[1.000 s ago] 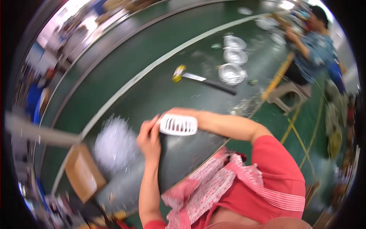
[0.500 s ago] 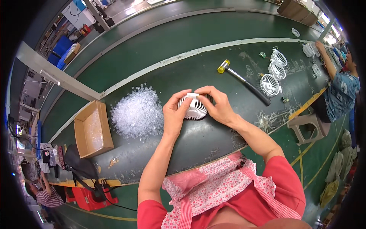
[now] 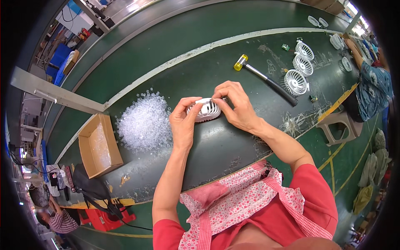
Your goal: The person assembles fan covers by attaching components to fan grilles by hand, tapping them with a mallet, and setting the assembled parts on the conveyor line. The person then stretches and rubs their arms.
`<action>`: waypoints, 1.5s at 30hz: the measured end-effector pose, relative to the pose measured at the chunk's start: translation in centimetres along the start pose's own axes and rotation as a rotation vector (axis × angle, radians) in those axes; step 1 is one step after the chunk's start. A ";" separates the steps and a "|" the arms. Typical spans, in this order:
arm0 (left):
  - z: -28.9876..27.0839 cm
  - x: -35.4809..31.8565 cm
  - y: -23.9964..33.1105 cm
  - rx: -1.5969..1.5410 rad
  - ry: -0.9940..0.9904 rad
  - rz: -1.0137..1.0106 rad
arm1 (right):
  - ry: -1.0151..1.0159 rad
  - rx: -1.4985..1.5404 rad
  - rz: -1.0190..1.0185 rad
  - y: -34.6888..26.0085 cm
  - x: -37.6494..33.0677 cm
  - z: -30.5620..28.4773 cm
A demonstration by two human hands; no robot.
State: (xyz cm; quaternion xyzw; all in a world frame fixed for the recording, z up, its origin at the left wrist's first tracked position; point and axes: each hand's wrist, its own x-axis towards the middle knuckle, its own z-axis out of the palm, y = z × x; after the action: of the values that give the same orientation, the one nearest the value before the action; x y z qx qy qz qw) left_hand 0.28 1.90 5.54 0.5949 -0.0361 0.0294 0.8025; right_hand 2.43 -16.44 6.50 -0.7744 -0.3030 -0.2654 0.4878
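On the dark green counter (image 3: 233, 137), seen from the head camera, both hands meet over a white slotted fan grille (image 3: 207, 110) that sits near the counter's middle. The left hand (image 3: 183, 123) curls around the grille's left edge, thumb and fingers gripping it. The right hand (image 3: 234, 104) closes on its upper right rim, fingertips pinched at the top edge.

Just left of the grille lies a heap of small clear plastic pieces (image 3: 143, 123), and beyond it an open cardboard box (image 3: 99, 146) holding more of them. A mallet (image 3: 262, 77) with a yellow head and black handle rests up and to the right, well apart from the hands. Farther right, three more white grilles (image 3: 296, 81) lie in a row, near another person in a blue patterned shirt (image 3: 373, 89). A pale stripe (image 3: 200, 50) runs along the counter's far side. Below the near edge, green floor with yellow lines (image 3: 333, 158) shows, and a brown plastic stool (image 3: 339, 127) stands there.
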 end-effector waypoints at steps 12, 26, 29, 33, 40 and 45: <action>0.1 -0.5 -0.9 0.295 -0.024 0.257 | -0.150 0.064 0.026 0.5 -0.1 -0.9; 2.5 -0.4 -1.9 0.719 0.120 0.409 | 0.112 0.274 0.328 4.2 1.8 0.4; 2.4 -0.7 -3.3 0.790 -0.015 0.433 | 0.271 0.032 0.179 6.9 4.7 -0.6; 1.8 -0.9 -3.9 0.948 -0.119 0.391 | 0.059 -0.399 0.043 10.0 5.6 -3.6; 1.7 -0.7 -3.5 1.028 -0.162 0.401 | 0.195 -1.188 0.401 18.2 5.0 -18.6; 2.1 -0.5 -3.7 1.032 -0.201 0.407 | 0.179 -1.056 0.960 25.1 2.5 -26.8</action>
State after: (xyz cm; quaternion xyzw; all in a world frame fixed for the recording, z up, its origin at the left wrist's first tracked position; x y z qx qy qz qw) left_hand 0.11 -1.22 2.57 0.8912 -0.2074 0.1405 0.3780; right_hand 19.31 -49.01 3.57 -0.9300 0.2810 -0.1954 0.1338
